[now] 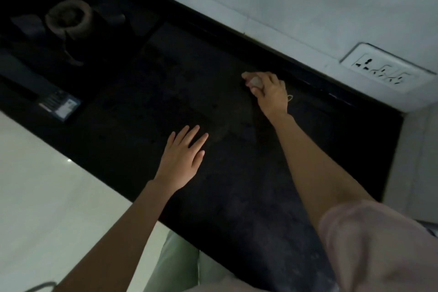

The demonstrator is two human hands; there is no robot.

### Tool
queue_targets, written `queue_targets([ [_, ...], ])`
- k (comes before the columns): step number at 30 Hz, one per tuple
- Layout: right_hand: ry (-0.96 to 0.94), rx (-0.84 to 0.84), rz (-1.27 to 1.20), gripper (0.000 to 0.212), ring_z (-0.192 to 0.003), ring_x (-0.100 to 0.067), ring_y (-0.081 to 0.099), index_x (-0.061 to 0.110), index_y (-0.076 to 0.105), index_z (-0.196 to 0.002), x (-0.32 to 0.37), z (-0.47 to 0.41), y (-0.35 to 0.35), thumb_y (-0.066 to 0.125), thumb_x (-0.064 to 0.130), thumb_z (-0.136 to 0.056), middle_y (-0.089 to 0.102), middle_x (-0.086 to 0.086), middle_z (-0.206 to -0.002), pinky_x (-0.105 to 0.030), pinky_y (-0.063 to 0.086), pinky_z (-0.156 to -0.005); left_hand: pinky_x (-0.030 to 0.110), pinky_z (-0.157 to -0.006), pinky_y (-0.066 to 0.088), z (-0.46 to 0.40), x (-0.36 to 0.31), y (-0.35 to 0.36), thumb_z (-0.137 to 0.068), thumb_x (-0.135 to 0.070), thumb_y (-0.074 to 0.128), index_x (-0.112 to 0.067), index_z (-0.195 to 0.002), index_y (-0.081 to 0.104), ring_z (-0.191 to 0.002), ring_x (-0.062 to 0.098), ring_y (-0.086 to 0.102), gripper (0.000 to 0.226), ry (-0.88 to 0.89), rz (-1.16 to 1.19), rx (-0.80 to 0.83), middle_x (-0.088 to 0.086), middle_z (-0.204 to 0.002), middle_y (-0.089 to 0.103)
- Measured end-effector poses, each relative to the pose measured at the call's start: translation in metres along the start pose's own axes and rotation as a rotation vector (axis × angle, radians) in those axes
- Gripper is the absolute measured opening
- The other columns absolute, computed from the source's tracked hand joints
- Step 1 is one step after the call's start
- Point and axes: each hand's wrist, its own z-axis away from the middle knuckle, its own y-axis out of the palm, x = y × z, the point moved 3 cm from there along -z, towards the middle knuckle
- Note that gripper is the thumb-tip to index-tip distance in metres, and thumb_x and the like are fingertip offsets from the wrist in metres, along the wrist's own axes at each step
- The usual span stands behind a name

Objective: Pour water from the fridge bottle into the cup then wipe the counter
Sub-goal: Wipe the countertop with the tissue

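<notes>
- cloth: small pale wad, loose thread trailing, centre-right of frame by the counter's back edge
- looks soft and light; best kept bunched in the fist and pressed flat
- right hand: fingers curled tight round cloth
- left hand: fingers straight, spread over dark counter, holding nothing
- bottle, cup: not visible

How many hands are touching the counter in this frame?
2. The left hand rests flat mid-counter; the right hand holds a small pale cloth near the back edge.
</notes>
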Motion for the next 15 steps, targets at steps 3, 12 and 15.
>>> queue_targets([
  [3,-0.021,-0.033,0.002,0.045,-0.111,-0.038,0.049,0.022,0.049,-0.135,0.019,0.021,0.005,0.059,0.025,-0.091,0.047,-0.009,-0.139,-0.046,0.045,-0.093,0.052,-0.118,0.021,0.013,0.026,-0.006,-0.097,-0.035,0.04,-0.024,-0.147,0.037,-0.146,0.029,0.024,0.051,-0.081,-0.033,0.024,0.006,-0.156,0.031],
  [12,-0.328,0.033,-0.113,0.041,-0.108,-0.025,0.054,0.023,0.055,-0.129,0.116,0.231,0.03,0.052,0.027,-0.088,0.06,-0.001,-0.124,-0.041,0.051,-0.087,0.051,-0.115,0.024,0.03,0.103,-0.01,-0.098,-0.035,0.04,-0.022,-0.147,0.038,-0.145,0.031,0.024,0.05,-0.138,-0.072,0.043,0.007,-0.156,0.031],
  [15,-0.362,0.033,-0.077,0.041,-0.106,-0.029,0.057,0.02,0.057,-0.128,0.108,0.2,0.029,0.059,0.025,-0.088,0.061,-0.006,-0.122,-0.043,0.052,-0.085,0.052,-0.115,0.024,0.023,0.111,-0.011,-0.098,-0.035,0.038,-0.023,-0.147,0.038,-0.145,0.031,0.024,0.05,-0.067,-0.09,0.088,0.007,-0.156,0.031],
])
